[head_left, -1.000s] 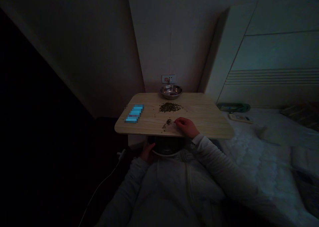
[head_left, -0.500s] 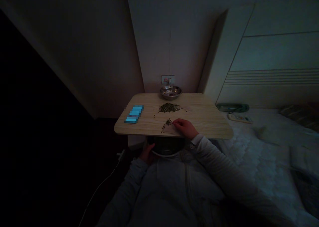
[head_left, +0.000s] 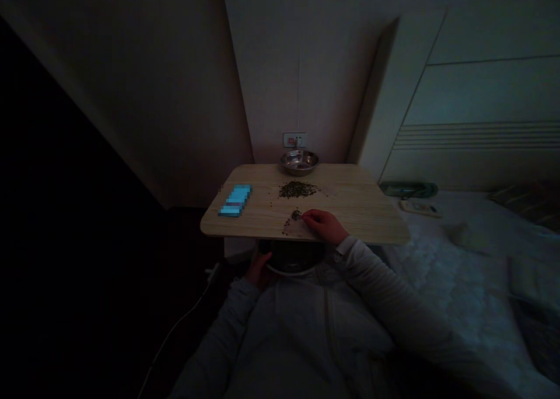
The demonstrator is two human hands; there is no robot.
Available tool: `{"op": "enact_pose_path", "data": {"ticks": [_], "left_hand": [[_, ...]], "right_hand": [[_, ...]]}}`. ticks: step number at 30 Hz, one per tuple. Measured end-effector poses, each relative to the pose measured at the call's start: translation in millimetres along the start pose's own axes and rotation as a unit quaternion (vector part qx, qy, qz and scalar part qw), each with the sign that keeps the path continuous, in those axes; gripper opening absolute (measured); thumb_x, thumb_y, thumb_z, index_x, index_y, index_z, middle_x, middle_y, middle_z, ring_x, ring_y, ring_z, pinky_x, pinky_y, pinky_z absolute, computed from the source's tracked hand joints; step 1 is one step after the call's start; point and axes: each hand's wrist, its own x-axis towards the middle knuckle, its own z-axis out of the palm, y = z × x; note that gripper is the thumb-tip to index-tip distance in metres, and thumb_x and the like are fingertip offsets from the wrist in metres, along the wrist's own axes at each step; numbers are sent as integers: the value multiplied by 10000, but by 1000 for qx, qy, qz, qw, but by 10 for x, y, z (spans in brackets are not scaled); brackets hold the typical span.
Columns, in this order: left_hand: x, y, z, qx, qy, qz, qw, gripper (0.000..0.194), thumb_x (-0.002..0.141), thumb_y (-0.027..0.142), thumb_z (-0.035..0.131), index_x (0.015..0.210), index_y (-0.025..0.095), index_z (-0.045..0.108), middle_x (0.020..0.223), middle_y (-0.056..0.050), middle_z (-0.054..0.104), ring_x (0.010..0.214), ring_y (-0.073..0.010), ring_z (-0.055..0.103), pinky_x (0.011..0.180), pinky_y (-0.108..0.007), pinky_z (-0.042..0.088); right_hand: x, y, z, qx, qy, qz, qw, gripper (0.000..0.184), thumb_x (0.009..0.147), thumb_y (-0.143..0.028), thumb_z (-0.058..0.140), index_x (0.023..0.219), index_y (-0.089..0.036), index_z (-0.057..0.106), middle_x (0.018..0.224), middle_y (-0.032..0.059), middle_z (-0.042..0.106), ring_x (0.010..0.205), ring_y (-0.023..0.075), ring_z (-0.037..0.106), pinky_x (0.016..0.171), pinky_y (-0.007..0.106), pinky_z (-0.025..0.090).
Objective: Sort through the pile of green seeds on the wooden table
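Note:
Over the near part of the wooden table [head_left: 363, 206], my right hand [head_left: 324, 225] has its fingertips pinched together beside a small cluster of dark green beans or seeds [head_left: 296, 214]; whether one is between the fingers is too small to see. Below the table's front edge, my left hand [head_left: 259, 269] grips the left side of a dark bowl with a pale rim [head_left: 294, 259], held at my lap and partly under the tabletop. A larger pile of the same beans or seeds [head_left: 297, 189] lies farther back. Several loose ones trail toward the near edge.
A shiny metal bowl [head_left: 300, 163] stands at the table's back edge, below a wall socket [head_left: 295, 139]. A phone with a blurred blue screen [head_left: 235, 200] lies on the left. A bed [head_left: 446, 270] is at the right; a white cable [head_left: 184, 317] runs down at left.
My right hand has barely shifted, its pinched fingertips staying by the small cluster. A few loose beans or seeds near the front edge lie slightly differently. My left hand and the bowl are still.

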Motion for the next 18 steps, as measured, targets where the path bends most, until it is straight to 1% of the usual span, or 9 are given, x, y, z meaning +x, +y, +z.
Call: {"op": "enact_pose_path", "data": {"ticks": [4, 7, 11, 14, 18], "left_hand": [[-35, 15, 48, -6, 25, -21, 999, 252, 801, 165, 599, 1047, 171, 656, 963, -92, 757, 1049, -282, 674, 851, -412, 576], [-46, 28, 54, 0, 21, -28, 999, 321, 782, 166, 621, 1102, 166, 639, 978, -95, 756, 1015, -282, 687, 810, -412, 588], [-82, 52, 80, 6, 33, -19, 999, 292, 797, 158, 598, 1086, 161, 642, 950, -90, 761, 984, -274, 698, 795, -405, 592], [-104, 62, 97, 2, 27, -20, 999, 247, 828, 160, 559, 1058, 158, 649, 946, -88, 761, 1007, -268, 691, 818, -401, 585], [-43, 33, 46, 5, 21, -27, 999, 196, 811, 168, 582, 988, 147, 664, 916, -98, 757, 1025, -279, 683, 817, -393, 583]], "right_hand": [[-5, -19, -11, 3, -6, -5, 1000, 232, 801, -323, 550, 871, -180, 719, 788, 38, 723, 717, 160, 616, 681, 262, 464], [-3, -22, -14, 3, -14, -7, 1000, 234, 806, -325, 551, 879, -177, 716, 776, 36, 720, 707, 159, 619, 681, 264, 469], [-6, -24, -13, 8, -14, -14, 1000, 233, 800, -330, 555, 868, -179, 719, 797, 37, 724, 723, 161, 622, 683, 263, 468], [-10, -36, -17, 10, -12, -10, 1000, 233, 799, -329, 554, 870, -185, 723, 802, 36, 724, 722, 161, 621, 676, 262, 467], [-13, -56, -24, 9, -20, -4, 1000, 234, 796, -326, 562, 873, -173, 722, 814, 44, 724, 724, 161, 621, 684, 264, 469]]}}
